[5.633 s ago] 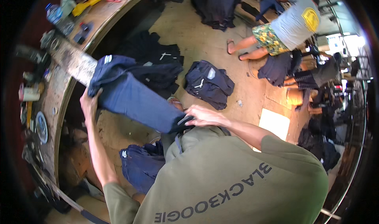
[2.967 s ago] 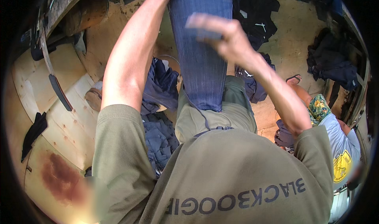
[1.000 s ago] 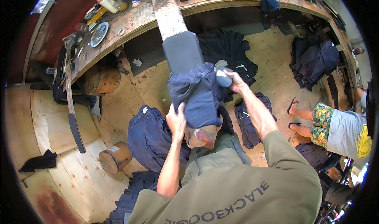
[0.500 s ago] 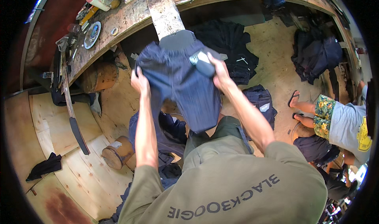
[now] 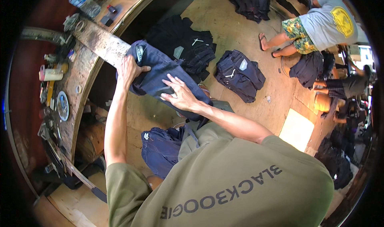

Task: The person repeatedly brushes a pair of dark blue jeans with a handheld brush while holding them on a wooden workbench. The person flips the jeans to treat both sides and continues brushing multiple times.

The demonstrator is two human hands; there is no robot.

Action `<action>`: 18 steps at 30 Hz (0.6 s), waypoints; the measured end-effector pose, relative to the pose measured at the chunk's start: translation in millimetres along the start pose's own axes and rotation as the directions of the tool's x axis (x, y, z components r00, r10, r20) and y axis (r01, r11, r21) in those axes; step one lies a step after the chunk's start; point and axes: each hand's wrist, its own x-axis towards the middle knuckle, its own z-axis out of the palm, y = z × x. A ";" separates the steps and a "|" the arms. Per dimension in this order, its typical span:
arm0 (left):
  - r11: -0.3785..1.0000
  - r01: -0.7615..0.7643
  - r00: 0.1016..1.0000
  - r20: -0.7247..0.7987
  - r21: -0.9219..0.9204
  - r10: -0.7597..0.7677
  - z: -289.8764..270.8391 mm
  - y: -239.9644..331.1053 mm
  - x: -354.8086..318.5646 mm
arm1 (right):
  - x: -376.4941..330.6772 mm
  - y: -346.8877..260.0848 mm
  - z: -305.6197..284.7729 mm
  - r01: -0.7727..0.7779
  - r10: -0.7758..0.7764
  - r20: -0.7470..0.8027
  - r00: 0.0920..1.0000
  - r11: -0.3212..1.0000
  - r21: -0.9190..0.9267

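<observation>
A dark blue pair of denim pants (image 5: 160,67) is drawn over the end of a long narrow board (image 5: 102,45) that juts from the workbench. A small pale label (image 5: 139,53) shows near its upper end. My left hand (image 5: 129,72) has its bent fingers on the cloth at the left edge, thumb stretched across the fabric. Lower down, my right hand (image 5: 180,94) lies on the denim with fingers spread. The cloth hides the board's tip, and the lower part of the pants runs down toward my lap.
Left is a cluttered workbench (image 5: 80,103) with a plate (image 5: 63,106) and plastic bottle (image 5: 84,3). Folded dark pants (image 5: 240,75), a dark garment pile (image 5: 180,43) and blue jeans (image 5: 162,149) lie on the floor. A person in flowered shorts (image 5: 296,35) stands at upper right.
My view and body have turned right. The pants, held up by both hands at the board's end before, now lie over it. My right hand has let go of the waist and spread flat.
</observation>
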 end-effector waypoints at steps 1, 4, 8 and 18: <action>0.996 0.063 0.993 0.104 -0.067 -0.055 -1.3 -2.6 -3.2 | 4.4 1.3 4.4 -0.019 0.019 -0.003 1.000 1.000 0.020; 0.653 0.209 0.949 0.311 -0.728 0.042 -5.5 -13.4 -8.2 | 22.5 8.4 7.4 0.001 -0.001 0.006 1.000 1.000 0.008; -0.027 0.254 0.967 0.254 -0.967 -0.008 -14.5 -32.2 13.4 | 66.5 28.1 4.7 0.018 -0.022 0.053 0.998 0.996 0.084; 0.988 0.109 0.846 -0.511 -0.112 -0.151 46.3 -21.5 15.7 | 50.1 -6.3 -41.5 0.425 -0.423 0.184 0.887 0.905 0.031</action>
